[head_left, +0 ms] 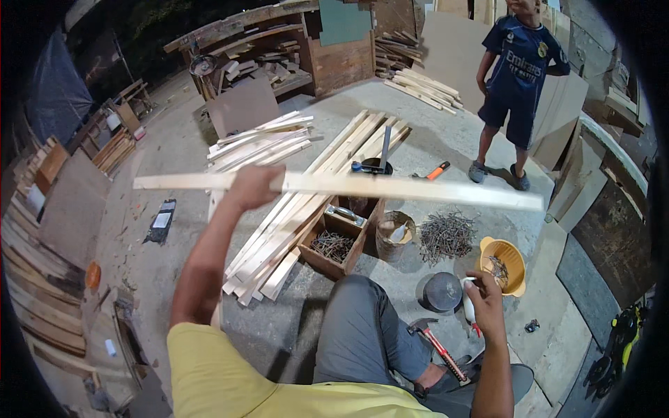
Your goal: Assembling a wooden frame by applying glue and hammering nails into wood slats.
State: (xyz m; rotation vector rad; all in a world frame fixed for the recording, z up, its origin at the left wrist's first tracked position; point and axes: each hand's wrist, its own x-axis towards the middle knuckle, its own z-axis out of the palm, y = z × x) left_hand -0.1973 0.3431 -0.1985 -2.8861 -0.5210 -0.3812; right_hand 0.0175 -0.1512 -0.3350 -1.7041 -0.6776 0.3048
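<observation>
My left hand (pixel 254 187) is closed around a long pale wooden strip (pixel 390 187), raised crosswise above the floor. The strip looks a little blurred. My right hand (pixel 486 298) grips a white squeeze bottle (pixel 469 310) with its red tip pointing down. Beside that bottle rests a dark rounded object (pixel 442 291). A hammer (pixel 440 347) with a red and black handle lies by my foot. Just beyond my right hand is a yellow plastic bowl (pixel 517 268) with some nails in it. A heap of nails (pixel 447 235) lies on the floor nearby.
Several wooden strips (pixel 279 244) are piled under the raised one, with another pile (pixel 261 143) behind. A wooden box (pixel 350 256) of nails and a tin can (pixel 389 249) stand before my knee. An orange-handled tool (pixel 437 171) lies farther off. Another person (pixel 519 76) stands at the back right.
</observation>
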